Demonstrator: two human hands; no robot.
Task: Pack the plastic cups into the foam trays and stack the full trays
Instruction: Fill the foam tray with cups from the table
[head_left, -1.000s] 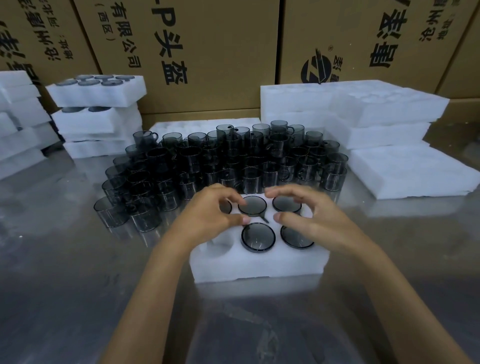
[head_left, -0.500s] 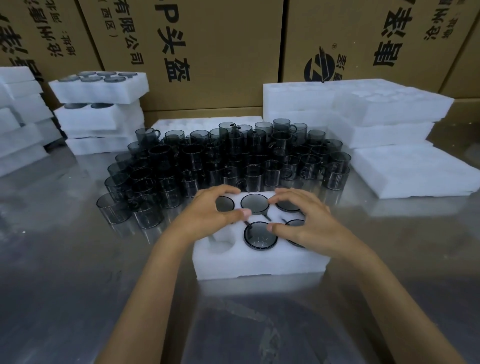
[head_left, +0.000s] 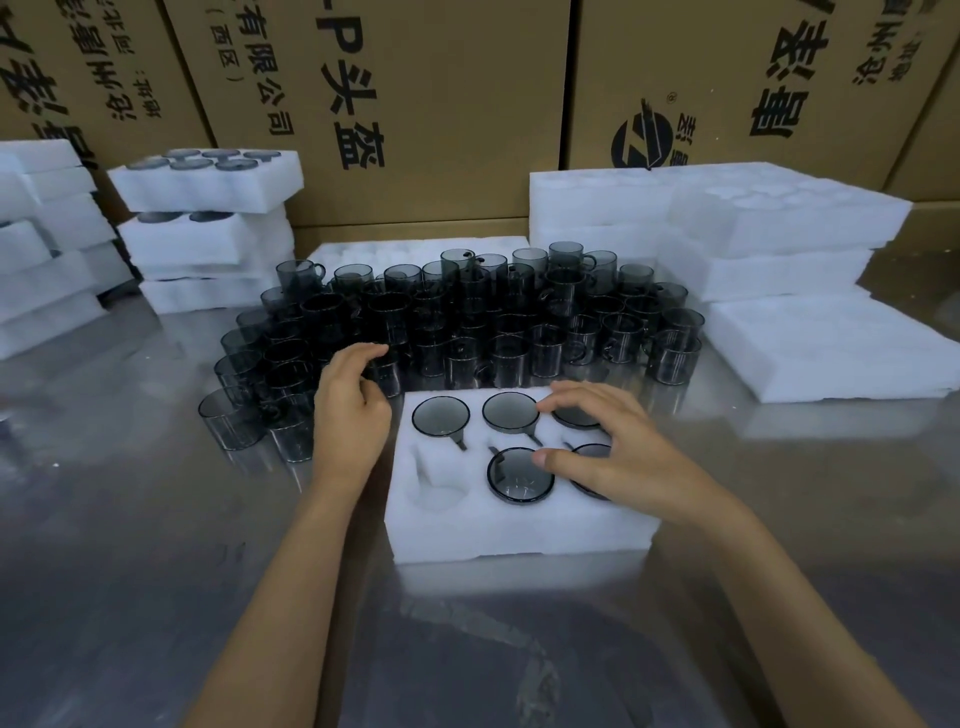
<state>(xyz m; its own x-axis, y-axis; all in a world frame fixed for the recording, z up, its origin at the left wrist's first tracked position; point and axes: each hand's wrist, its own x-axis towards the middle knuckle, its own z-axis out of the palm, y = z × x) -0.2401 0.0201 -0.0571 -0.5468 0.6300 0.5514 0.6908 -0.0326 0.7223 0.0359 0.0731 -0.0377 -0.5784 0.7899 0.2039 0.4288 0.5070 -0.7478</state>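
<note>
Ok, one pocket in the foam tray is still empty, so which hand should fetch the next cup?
Left. The left hand hovers empty beside the loose smoky plastic cups, next to the white foam tray's empty front-left pocket. The right hand rests over the seated cups.

A packing warehouse: printed shipping cartons (head_left: 415, 104) wall the back, foam trays (head_left: 769, 228) stack beside massed cups (head_left: 467, 317) on a steel surface (head_left: 130, 519).
</note>
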